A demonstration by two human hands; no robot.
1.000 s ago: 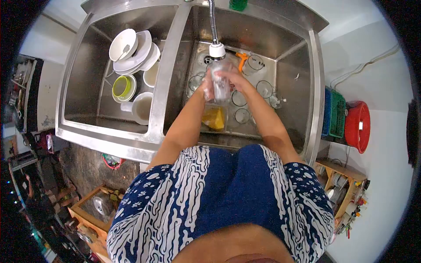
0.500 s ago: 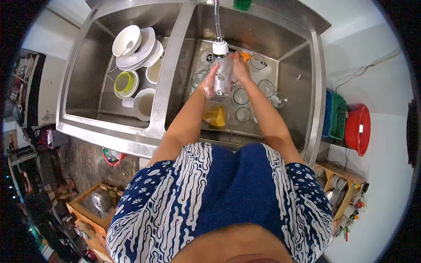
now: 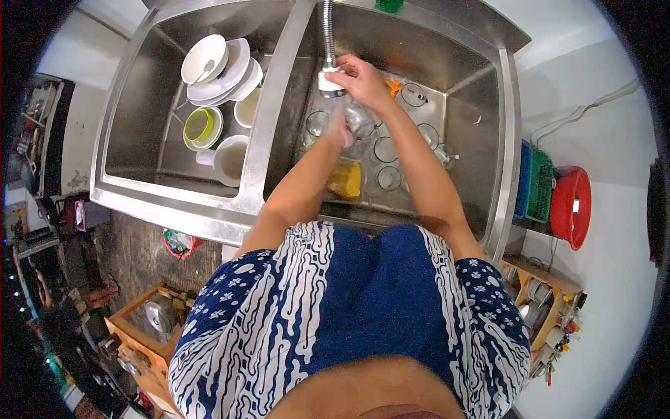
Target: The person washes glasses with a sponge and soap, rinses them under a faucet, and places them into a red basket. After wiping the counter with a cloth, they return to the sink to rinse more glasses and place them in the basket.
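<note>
My right hand [image 3: 364,82] is closed around the white faucet head [image 3: 331,81] at the end of a flexible metal hose [image 3: 328,35]. Under its outlet, my left hand [image 3: 338,133] is blurred by motion and wet, gripping a clear drinking glass [image 3: 360,120] tilted at its right. Water shows between the faucet and this hand. Several clear glasses stand around on the sink floor, such as one glass [image 3: 384,151] beside my right forearm and another glass [image 3: 315,123] left of my left hand. A yellow sponge [image 3: 345,179] lies nearer me.
The left basin holds stacked white plates [image 3: 241,77], a white bowl [image 3: 204,59] with a spoon, a lime-green cup [image 3: 198,125] and a white mug [image 3: 230,162]. A steel divider [image 3: 269,119] separates the basins. Green [image 3: 539,185] and red baskets [image 3: 572,207] hang at right.
My right hand has moved up from beside the glass onto the faucet head, which has shifted left. My left hand has stayed low under the outlet.
</note>
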